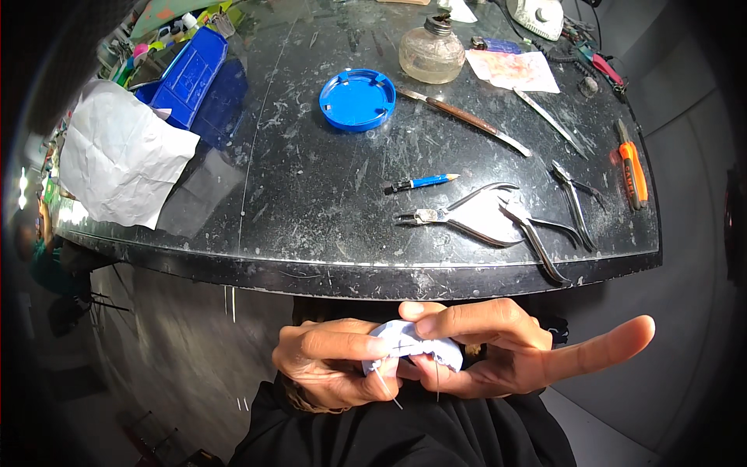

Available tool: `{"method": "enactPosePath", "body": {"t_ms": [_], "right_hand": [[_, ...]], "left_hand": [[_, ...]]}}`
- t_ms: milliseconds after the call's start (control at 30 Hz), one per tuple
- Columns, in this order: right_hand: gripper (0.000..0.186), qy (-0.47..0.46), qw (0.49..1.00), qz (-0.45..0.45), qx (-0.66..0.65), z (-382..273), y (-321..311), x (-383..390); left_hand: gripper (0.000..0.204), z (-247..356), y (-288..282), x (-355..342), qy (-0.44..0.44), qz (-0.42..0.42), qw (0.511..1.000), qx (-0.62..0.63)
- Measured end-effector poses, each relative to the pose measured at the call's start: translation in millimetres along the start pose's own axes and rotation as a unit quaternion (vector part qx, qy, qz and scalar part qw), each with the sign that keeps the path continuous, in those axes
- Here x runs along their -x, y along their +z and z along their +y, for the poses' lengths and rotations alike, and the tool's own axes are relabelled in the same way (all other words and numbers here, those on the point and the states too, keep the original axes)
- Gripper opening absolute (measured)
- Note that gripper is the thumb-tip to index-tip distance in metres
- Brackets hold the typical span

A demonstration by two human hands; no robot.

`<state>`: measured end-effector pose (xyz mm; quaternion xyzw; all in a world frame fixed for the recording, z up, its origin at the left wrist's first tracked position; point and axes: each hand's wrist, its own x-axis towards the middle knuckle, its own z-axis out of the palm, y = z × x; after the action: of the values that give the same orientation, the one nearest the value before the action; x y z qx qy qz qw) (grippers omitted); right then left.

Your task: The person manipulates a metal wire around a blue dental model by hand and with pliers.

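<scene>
Both my hands hold a pale bluish-white plaster dental cast (403, 339) over my lap, just off the table's front edge. Its curved rim carries tooth-like bumps, and thin metal wires (387, 388) stick out downward at two places. My left hand (331, 359) pinches the cast's left end between fingers and thumb. On the other end, my right hand (498, 350) has thumb and fingers closed around it, while one finger stretches out to the right. The fingers hide part of the cast's underside.
On the black table (311, 210) lie pliers (467, 218), smaller pliers (574, 204), orange-handled pliers (632, 167), a blue pencil (424, 182) and a wooden-handled knife (467, 118). Farther back are a blue round lid (358, 100), a glass burner (432, 54), a blue bin (187, 78) and white paper (120, 152).
</scene>
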<state>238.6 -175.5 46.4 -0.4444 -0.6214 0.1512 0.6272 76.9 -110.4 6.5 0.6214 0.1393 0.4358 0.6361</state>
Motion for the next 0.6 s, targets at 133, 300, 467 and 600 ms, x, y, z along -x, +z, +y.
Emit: {"method": "enactPosePath", "body": {"t_ms": [133,300,467,600], "right_hand": [[0.046,0.026,1.0,-0.004,-0.011,-1.0,0.6,2.5],[0.047,0.023,1.0,0.006,-0.01,-0.2,0.6,3.6],[0.046,0.002,1.0,0.008,-0.016,1.6,1.0,1.3],[0.046,0.028,0.999,-0.024,-0.011,-0.6,-2.9,0.3]], "left_hand": [[0.023,-2.0,-0.6,2.5,-0.003,-0.002,1.0,-0.001],[0.02,0.2,-0.1,-2.4,-0.004,-0.016,0.999,-0.031],[0.022,-1.3,-0.3,-0.2,0.006,-0.008,1.0,-0.028],[0.024,0.2,-0.6,-0.7,0.0,-0.011,1.0,-0.023]]}}
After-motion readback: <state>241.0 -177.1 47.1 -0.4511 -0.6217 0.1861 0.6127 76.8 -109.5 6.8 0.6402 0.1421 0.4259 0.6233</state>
